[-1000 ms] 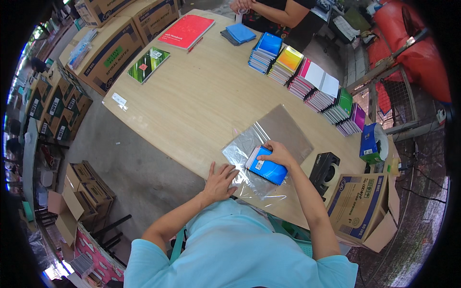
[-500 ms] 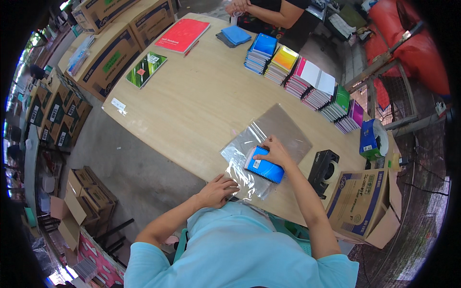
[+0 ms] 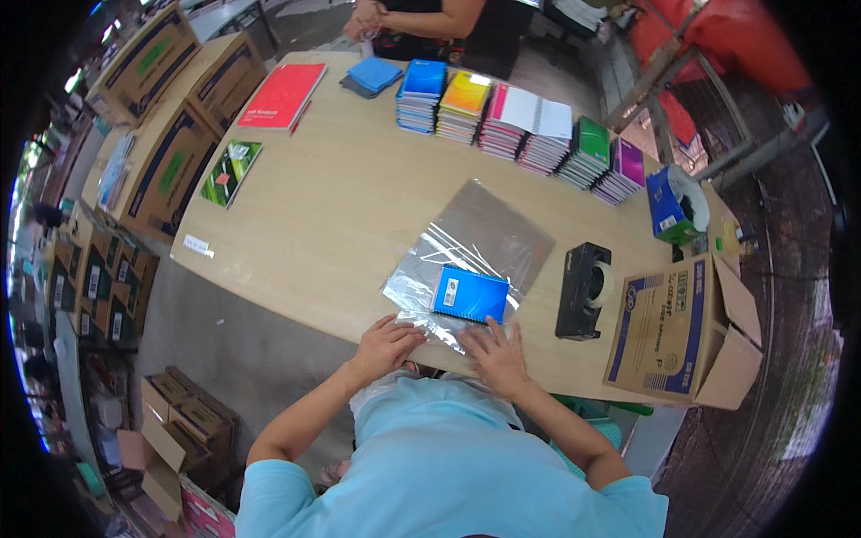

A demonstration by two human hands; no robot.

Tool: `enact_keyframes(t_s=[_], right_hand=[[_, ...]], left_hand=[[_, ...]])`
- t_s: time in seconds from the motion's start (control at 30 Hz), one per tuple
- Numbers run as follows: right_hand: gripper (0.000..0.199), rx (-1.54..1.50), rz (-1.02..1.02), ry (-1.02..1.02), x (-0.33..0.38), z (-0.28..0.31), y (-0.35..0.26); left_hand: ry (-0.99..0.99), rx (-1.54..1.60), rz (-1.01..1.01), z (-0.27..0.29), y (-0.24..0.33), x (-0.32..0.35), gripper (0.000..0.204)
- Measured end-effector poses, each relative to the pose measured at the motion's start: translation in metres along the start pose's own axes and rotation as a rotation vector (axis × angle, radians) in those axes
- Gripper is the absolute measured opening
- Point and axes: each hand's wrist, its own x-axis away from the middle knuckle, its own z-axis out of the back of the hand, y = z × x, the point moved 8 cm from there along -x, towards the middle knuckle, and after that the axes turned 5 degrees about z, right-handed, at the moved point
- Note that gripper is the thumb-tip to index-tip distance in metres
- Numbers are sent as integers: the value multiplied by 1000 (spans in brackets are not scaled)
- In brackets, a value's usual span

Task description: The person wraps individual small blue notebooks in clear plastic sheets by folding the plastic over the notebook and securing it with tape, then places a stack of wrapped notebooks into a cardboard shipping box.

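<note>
A blue spiral notebook (image 3: 470, 294) lies flat on clear plastic sheets (image 3: 489, 220) near the table's front edge. My left hand (image 3: 386, 345) rests with its fingers stretched out on the near left corner of the plastic. My right hand (image 3: 499, 359) is open at the near right side, its fingers spread on the plastic beside the notebook's lower edge. One fingertip is at or close to the notebook's corner; whether it touches cannot be made out.
Right of the plastic stand a black tape dispenser (image 3: 581, 291) and an open carton (image 3: 659, 330). Stacked spiral notebooks (image 3: 547, 125) line the far right. A red notebook (image 3: 280, 94), green notebook (image 3: 231, 173) and blue cloth (image 3: 375, 72) lie farther left. Another person's hands (image 3: 366, 20) show beyond.
My right hand has let go of the blue notebook and moved back toward the near edge. The notebook now lies flat, squarer to me. The view has turned slightly.
</note>
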Motion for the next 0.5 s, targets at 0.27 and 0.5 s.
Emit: enact_keyframes(t_s=[0.27, 0.5], right_hand=[[16, -311, -269, 265, 47, 32, 90], [16, -1102, -689, 19, 26, -37, 179]], left_hand=[[-9, 25, 169, 27, -35, -52, 23], [477, -26, -116, 23, 51, -55, 46]])
